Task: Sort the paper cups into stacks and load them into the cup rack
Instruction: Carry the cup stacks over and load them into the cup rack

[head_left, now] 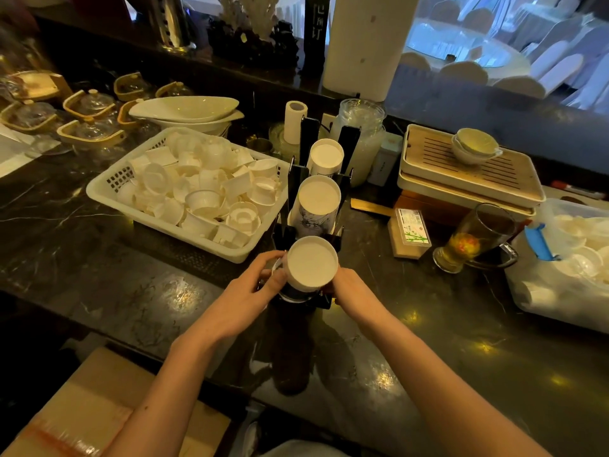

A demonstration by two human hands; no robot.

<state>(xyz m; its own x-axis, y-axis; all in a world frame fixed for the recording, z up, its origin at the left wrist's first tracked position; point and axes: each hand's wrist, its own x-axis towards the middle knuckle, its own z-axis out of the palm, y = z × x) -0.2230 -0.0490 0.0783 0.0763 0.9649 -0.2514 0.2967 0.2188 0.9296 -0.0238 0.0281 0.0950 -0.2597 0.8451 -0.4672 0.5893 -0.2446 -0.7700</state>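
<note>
**Both hands on the nearest cup stack**

The left hand (260,285) and right hand (346,285) grip an upside-down cup stack (311,262) at the near slot of the black cup rack (298,179). Two more stacks (319,196) fill the slots behind. A white basket (108,189) of loose cups sits left on the bench (131,291).

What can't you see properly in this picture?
- Head view: how many cups are in the near stack; only the top cup's base shows.
- The rack bottom, hidden by the stacks and both hands, left and right.
- The bin on the right, cut off by the edge.
- The label on the small box, too small to read.
- The right fingers, behind the stack.
</note>
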